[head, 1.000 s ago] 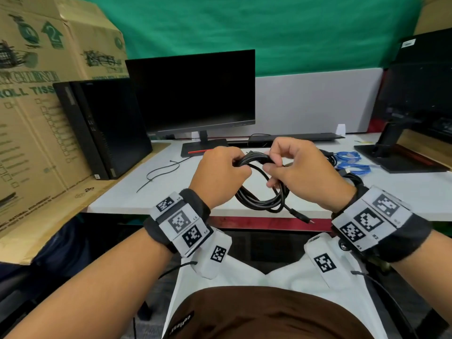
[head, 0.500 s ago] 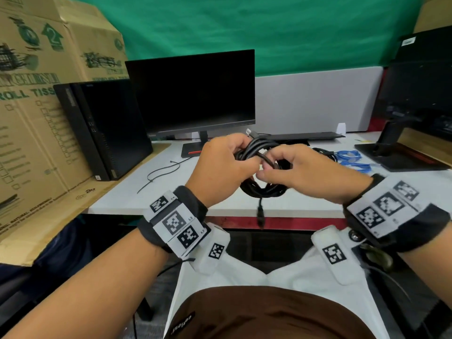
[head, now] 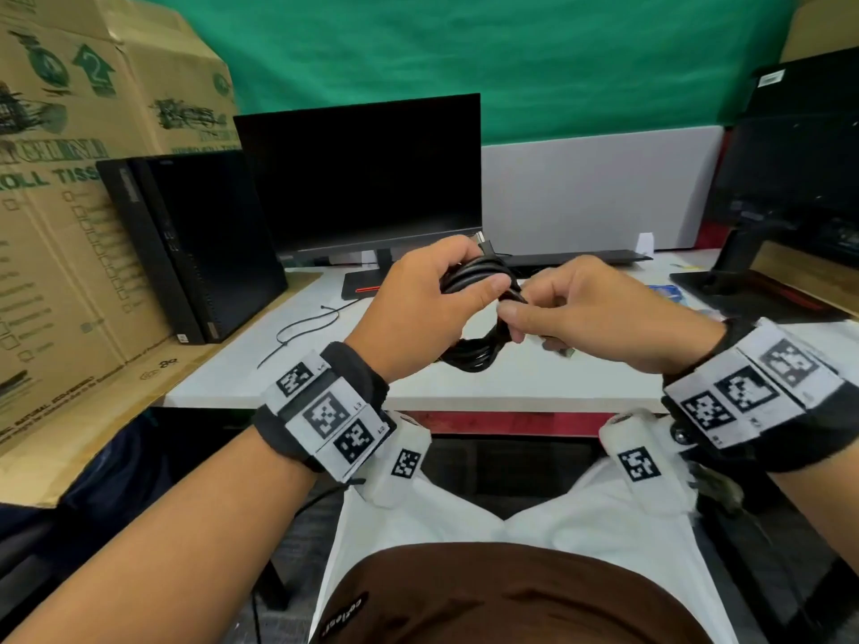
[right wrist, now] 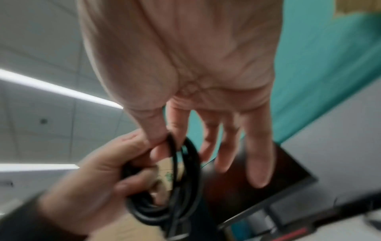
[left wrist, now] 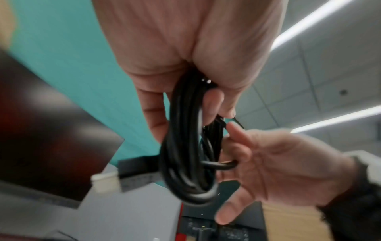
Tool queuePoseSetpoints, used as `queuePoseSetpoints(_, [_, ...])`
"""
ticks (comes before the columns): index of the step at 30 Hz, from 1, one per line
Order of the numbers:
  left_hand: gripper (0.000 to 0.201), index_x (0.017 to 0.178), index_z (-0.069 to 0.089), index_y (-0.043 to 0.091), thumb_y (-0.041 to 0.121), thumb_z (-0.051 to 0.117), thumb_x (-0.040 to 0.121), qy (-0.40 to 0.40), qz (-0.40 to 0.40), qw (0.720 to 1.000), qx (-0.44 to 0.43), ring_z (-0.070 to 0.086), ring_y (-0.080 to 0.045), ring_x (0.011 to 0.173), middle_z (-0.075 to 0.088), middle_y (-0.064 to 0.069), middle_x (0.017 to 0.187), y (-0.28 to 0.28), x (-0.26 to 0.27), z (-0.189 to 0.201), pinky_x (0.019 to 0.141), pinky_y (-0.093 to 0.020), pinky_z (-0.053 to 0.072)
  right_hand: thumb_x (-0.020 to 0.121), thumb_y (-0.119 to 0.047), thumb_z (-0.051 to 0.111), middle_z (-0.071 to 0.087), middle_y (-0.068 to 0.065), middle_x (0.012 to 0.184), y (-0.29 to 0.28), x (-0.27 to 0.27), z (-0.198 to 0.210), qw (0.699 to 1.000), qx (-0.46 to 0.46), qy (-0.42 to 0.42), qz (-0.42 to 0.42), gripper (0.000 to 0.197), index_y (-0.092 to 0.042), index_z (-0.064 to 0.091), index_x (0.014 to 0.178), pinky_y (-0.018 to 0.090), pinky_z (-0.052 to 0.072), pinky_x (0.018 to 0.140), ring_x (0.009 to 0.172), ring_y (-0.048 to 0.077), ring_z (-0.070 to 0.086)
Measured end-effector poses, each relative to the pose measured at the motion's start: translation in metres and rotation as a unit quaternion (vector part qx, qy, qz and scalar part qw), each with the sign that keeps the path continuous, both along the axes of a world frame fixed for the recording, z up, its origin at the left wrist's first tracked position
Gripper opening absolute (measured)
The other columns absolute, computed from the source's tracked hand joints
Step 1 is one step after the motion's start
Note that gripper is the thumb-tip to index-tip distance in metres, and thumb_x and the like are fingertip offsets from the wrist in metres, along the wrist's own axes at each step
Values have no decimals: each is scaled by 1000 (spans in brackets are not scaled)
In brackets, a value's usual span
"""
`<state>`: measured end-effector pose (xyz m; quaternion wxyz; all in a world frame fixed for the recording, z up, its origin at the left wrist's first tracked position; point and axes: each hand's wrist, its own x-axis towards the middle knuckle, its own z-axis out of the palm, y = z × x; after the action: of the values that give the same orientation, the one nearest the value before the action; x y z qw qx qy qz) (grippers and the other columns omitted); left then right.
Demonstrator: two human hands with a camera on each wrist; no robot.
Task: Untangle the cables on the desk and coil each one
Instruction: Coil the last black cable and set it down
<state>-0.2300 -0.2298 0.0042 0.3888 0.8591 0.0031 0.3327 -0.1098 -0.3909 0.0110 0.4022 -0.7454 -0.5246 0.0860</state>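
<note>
Head view shows my left hand [head: 432,304] wrapped around the top of the black cable coil [head: 474,355], thumb pressed across the bundled loops, holding it in the air just above the near edge of the desk [head: 534,388]. I read that grip as a clamp, so the finished turns cannot spring apart. One plug end [head: 483,246] sticks up past the left knuckles, kept clear of the loops.

My right hand [head: 599,313] pinches a single strand between thumb and forefinger right beside the left thumb; the other fingers hang spread and straight, as the right wrist view shows. That strand seems to be the loose tail, crossing the coil so it can be wound round the bundle to lock it, though the blur leaves me unsure of its exact path.

Farther right on the desk lies a blue cable [head: 667,290], mostly hidden behind my right hand, and to the left a thin black tie [head: 302,325], both still untouched. I would judge this coil nearly finished.
</note>
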Motion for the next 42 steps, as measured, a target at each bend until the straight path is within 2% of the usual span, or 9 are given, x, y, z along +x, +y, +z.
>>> queuePoseSetpoints(5, [8, 92, 69, 20, 28, 70, 92, 8, 27, 993, 113, 54, 1, 62, 62, 12, 71, 5, -2, -3, 60, -9, 40, 95, -45, 56, 49, 3, 60, 8, -5, -7, 998, -53, 18, -4, 51, -16, 52, 54, 37, 60, 68, 61, 16, 54])
queuePoseSetpoints(17, [22, 101, 69, 23, 43, 65, 91, 22, 40, 974, 222, 63, -6, 75, 69, 12, 81, 15, -3, -3, 68, -30, 52, 98, -44, 54, 49, -6, 45, 10, 3, -17, 992, -97, 69, 46, 46, -14, 45, 65, 29, 55, 53, 47, 23, 67])
queuePoseSetpoints(21, [9, 95, 64, 20, 29, 64, 96, 1, 42, 995, 94, 55, -3, 54, 58, 18, 63, 17, 0, -11, 54, -18, 45, 99, -28, 59, 77, 4, 79, 13, 12, -24, 999, -40, 3, 3, 24, -10, 65, 84, 48, 56, 90, 83, 17, 75])
queuePoseSetpoints(25, [21, 101, 53, 5, 26, 54, 102, -33, 34, 994, -95, 57, -14, 49, 51, 7, 67, 1, 9, -21, 54, -29, 46, 91, -29, 70, 72, 5, 92, 18, 8, -35, 989, 81, 124, -8, 22, -10, 63, 101, 37, 49, 84, 85, 24, 66])
queuePoseSetpoints(31, [28, 98, 49, 12, 40, 46, 104, -52, -97, 874, -472, 62, -16, 67, 44, 0, 68, -13, 13, -23, 67, -38, 56, 76, -16, 81, 66, 8, 107, 32, -7, -47, 958, 202, 202, -18, 57, -25, 40, 116, 32, 59, 81, 88, 13, 69])
queuePoseSetpoints(33, [23, 104, 54, 16, 39, 49, 103, -15, -9, 930, -367, 66, -17, 83, 54, 2, 82, -14, 13, -24, 72, -39, 59, 82, -1, 72, 61, 6, 95, 33, -3, -44, 956, 212, 196, -48, 51, -27, 41, 113, 34, 52, 71, 78, 16, 60])
queuePoseSetpoints(35, [25, 121, 52, 19, 33, 54, 100, 13, 142, 988, -51, 58, -18, 105, 53, -2, 118, -11, 11, -28, 89, -36, 55, 83, 7, 60, 56, 4, 90, 29, 2, -39, 960, 203, 184, -57, 48, -29, 41, 107, 39, 44, 64, 69, 17, 50])
queuePoseSetpoints(37, [52, 144, 38, 19, 29, 60, 97, -10, 173, 964, 202, 48, -20, 124, 37, -5, 145, -9, 7, -34, 101, -33, 46, 83, 7, 55, 54, 6, 95, 23, 4, -33, 977, 160, 140, -30, 49, -31, 38, 107, 35, 42, 60, 61, 14, 48])
queuePoseSetpoints(42, [52, 150, 37, 35, 20, 48, 101, 31, 71, 943, 324, 61, -28, 86, 62, 0, 102, -12, 4, -33, 73, -47, 52, 78, 11, 56, 51, 12, 95, 18, 1, -29, 994, 103, -19, 29, 58, -23, 31, 119, 33, 40, 47, 54, 10, 47])
